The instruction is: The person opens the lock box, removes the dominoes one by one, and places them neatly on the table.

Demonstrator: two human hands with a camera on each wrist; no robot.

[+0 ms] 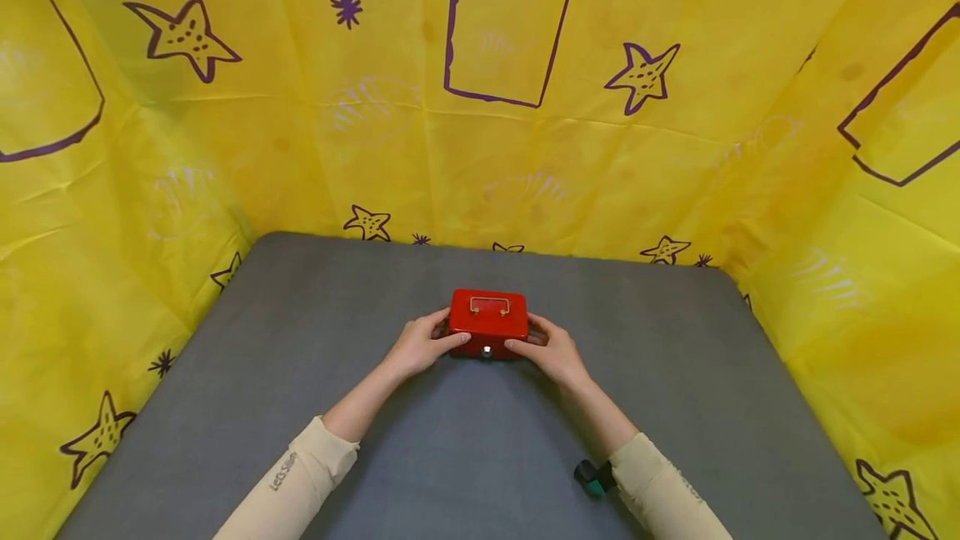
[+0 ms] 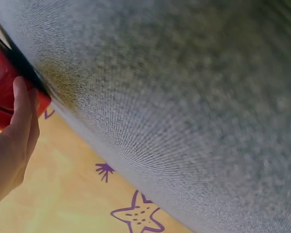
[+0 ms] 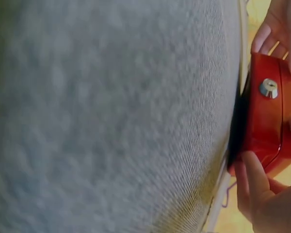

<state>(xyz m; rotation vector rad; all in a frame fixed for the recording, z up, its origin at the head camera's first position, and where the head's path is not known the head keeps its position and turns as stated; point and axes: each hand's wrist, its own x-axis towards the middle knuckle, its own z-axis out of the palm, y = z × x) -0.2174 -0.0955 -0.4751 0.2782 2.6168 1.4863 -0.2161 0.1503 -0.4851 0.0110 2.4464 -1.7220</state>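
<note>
A small red metal cash box (image 1: 480, 325) is at the middle of the grey table, its lid down. A folding wire handle (image 1: 490, 305) lies on top, and a silver key lock (image 3: 268, 88) is set in the front face. My left hand (image 1: 420, 346) grips the box's left end, thumb at the front edge, fingers along the side. Its right end is gripped the same way by my right hand (image 1: 557, 353). In the right wrist view, both hands hold the box from opposite ends. Whether its base touches the table, I cannot tell.
The grey table (image 1: 315, 290) has rounded far corners. Yellow cloth (image 1: 360, 157) with purple starfish drawings hangs behind it and along both sides. A dark strap with a small device (image 1: 592, 477) is at the right sleeve cuff.
</note>
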